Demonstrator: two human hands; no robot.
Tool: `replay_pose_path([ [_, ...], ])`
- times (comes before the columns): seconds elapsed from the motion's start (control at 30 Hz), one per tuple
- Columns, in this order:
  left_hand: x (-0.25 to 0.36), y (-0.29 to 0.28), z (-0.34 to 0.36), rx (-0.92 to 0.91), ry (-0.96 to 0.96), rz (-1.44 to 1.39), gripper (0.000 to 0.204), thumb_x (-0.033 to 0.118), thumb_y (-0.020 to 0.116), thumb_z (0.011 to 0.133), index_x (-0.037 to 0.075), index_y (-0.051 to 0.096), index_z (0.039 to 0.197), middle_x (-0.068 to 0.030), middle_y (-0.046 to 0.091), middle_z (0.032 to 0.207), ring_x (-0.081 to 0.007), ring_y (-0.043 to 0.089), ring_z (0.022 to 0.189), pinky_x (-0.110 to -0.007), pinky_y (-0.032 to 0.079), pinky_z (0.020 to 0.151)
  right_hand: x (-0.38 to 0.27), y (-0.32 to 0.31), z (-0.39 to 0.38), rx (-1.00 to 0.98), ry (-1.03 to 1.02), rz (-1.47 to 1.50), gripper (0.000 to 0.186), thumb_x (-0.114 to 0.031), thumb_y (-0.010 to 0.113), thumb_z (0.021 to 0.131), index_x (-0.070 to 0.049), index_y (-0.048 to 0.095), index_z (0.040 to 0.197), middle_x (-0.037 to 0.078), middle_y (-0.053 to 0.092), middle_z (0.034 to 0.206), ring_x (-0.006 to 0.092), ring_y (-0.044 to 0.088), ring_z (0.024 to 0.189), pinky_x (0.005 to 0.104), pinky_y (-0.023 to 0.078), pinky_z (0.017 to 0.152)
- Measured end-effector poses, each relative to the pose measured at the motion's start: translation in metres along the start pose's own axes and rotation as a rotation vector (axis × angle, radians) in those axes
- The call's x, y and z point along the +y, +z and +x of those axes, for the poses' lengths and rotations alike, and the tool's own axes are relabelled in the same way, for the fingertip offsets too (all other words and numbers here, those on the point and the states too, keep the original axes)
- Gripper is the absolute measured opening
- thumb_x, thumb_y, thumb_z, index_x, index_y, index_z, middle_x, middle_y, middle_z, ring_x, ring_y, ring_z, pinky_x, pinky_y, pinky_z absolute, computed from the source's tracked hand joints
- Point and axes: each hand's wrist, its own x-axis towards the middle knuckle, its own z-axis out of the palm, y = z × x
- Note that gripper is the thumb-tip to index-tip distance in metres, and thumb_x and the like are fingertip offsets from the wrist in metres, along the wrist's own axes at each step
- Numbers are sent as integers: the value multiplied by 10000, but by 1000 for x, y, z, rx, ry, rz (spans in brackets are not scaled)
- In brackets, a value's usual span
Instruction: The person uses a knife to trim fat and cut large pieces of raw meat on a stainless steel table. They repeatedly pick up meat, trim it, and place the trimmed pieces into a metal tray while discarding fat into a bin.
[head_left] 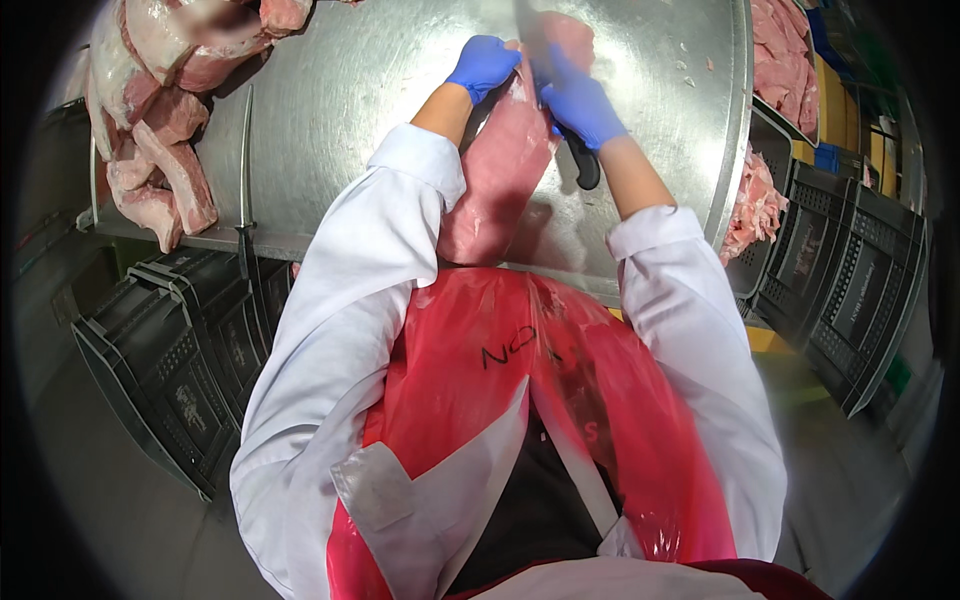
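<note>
A long, pale pink piece of boneless meat (490, 190) lies lengthwise on the steel table, its near end at the table's front edge. My left hand (485, 66), in a blue glove, is closed on the far left part of the meat, fingers curled at its edge. In my gloved right hand (583, 105) is a knife (580, 162); its black handle sticks out below the palm. The blade is smeared by motion and points away from me, over the meat. Beyond it, a pink part of meat (568, 38) shows; I cannot tell whether it is joined.
Large raw cuts (135, 110) are heaped at the left. A sharpening steel (246, 170) lies near them, handle past the front edge of the steel table (350, 80). At right are flat meat pieces (785, 60), trimmings (757, 210) and dark crates (835, 280). Another crate (180, 370) stands lower left.
</note>
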Motion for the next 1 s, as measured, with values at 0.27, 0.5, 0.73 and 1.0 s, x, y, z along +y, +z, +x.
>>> replay_pose_path([
  [0.27,24,-9,-16,81,174,120,292,263,696,853,-23,675,801,-90,640,724,-166,574,672,-339,484,662,5,-17,-30,-203,-42,-171,691,-188,518,940,-128,298,1592,254,694,916,247,645,589,394,559,646],
  [0.5,36,-23,-32,19,26,-253,301,278,687,862,-23,680,852,-83,660,764,-156,596,719,-328,498,706,22,-9,-95,-266,133,-34,741,-75,582,946,-271,303,1604,122,653,751,154,621,567,327,536,584],
  [0.73,58,-19,-41,-37,108,-329,228,224,687,887,-4,689,906,-60,670,824,-134,602,751,-306,498,709,10,29,-44,-142,20,48,742,-65,554,943,-177,262,1616,107,646,745,161,604,547,325,516,520],
  [1.0,84,-117,-142,-66,273,-952,47,117,656,962,100,662,919,41,607,779,-40,514,655,-195,399,571,-7,89,-114,-352,76,213,741,-85,597,961,-176,265,1617,40,604,740,107,559,545,277,486,499],
])
